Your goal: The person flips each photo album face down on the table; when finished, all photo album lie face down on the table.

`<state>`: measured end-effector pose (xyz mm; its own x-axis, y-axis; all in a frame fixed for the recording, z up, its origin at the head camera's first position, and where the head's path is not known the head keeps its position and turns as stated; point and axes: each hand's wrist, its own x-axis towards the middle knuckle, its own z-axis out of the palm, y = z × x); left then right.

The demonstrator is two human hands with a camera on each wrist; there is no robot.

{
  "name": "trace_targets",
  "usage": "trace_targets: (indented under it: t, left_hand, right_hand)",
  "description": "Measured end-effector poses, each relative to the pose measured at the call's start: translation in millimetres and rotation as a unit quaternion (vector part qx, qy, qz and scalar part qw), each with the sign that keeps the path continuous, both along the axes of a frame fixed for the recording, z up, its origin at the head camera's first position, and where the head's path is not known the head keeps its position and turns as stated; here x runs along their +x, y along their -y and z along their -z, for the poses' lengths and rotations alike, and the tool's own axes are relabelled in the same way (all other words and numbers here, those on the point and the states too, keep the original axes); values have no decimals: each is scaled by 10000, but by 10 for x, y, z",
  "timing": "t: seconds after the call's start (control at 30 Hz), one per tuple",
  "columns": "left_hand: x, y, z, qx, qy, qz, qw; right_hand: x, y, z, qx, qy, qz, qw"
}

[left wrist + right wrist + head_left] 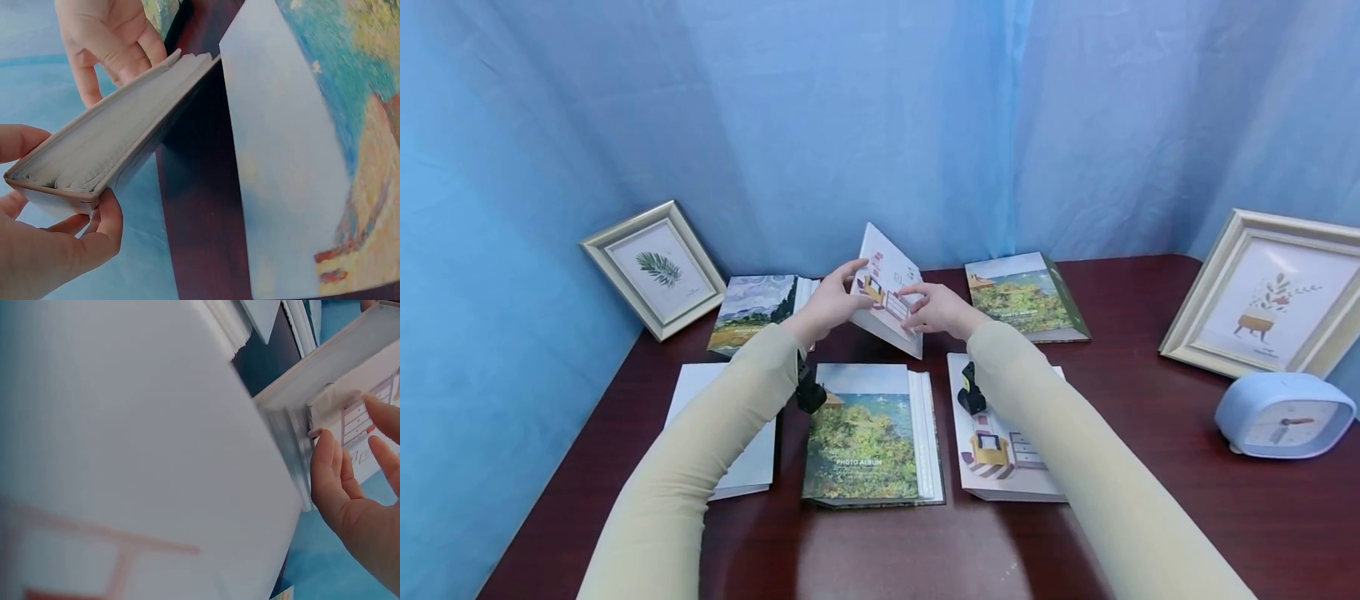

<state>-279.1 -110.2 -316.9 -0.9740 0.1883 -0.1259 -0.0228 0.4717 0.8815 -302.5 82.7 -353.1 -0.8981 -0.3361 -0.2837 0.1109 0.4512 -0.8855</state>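
Note:
Near the middle back of the table, a white photo album [889, 252] with a drawn yellow armchair on its cover is tilted up between both hands. My left hand [826, 310] grips its left end, thumb on the cover. In the left wrist view, that hand's fingers [109, 228] wrap the corner of the spine, and the page edges [119, 134] show between the covers. My right hand [946, 311] touches the cover near the right edge with loosely spread fingers. In the right wrist view, its fingertips [325, 442] meet a small pale flap [322, 409] at the album's edge.
Front row: a white album [741, 450], a green landscape album [865, 450] and another armchair album [985, 479]. Two landscape albums [752, 304] [1022, 292] lie behind. Picture frames [658, 271] [1262, 300] stand at both sides, with a blue clock [1285, 417] at right.

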Motion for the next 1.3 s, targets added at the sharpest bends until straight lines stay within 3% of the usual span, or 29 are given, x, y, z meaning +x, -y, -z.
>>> trace_targets:
  t: [0.17,0.33,0.67,1.3]
  left_hand:
    - [11,-21,-42,149,-43,177,9997]
    - [27,-67,-71,216,-202,358,9989]
    - [73,-181,-140,278,-206,426,9985]
    - [80,-259,-113,320,-196,697,9969]
  right_hand:
    - [-4,-50,-51,-902,410,67,9951]
    - [-39,-97,-123,-1335,578,163,9892]
    - [-46,-150,-257,-1462,487,26,9881]
    - [8,-197,-368,-1421,244,-27,9895]
